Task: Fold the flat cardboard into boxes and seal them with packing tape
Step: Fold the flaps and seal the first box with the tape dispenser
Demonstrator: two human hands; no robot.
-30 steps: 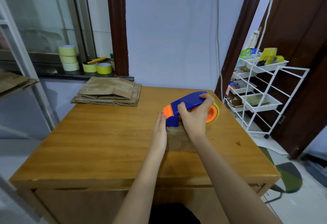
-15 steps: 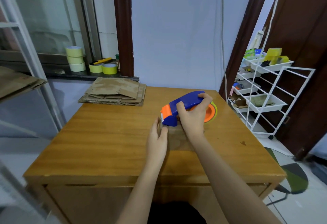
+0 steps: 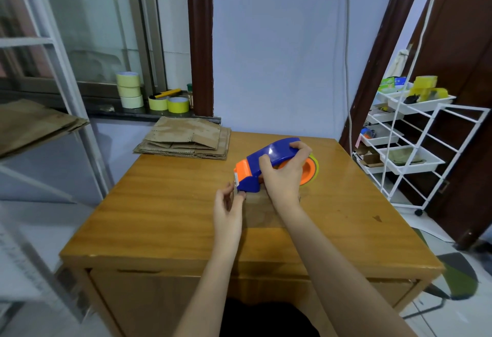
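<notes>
**Tape end sought at the dispenser mouth**

Since the earlier frames, the left hand (image 3: 228, 210) has been turned from lying flat beside the dispenser (image 3: 269, 163) to a raised pose, its thumb and fingertips brought up to the serrated blade at the orange front end. Whether tape is actually pinched there cannot be told; the fingers are curled close together at the mouth, and nothing else is held. The dispenser itself has barely shifted.

Just beyond, the right hand (image 3: 283, 177) is wrapped over the blue handle, thumb on the near side and fingers over the top, so the tool is held firmly on the table (image 3: 159, 217). The dispenser's long axis runs from the blade at lower left to the roll at upper right. The blade end thus lies directly ahead of the left fingertips, touching or nearly so, and the left hand is the nearer one for drawing tape out, probably toward the left.

Farther back, at the table's far left corner, the flat cardboard (image 3: 186, 141) is stacked unfolded, well apart from both hands. Spare tape rolls (image 3: 170, 103) are seen on the sill behind it.
</notes>
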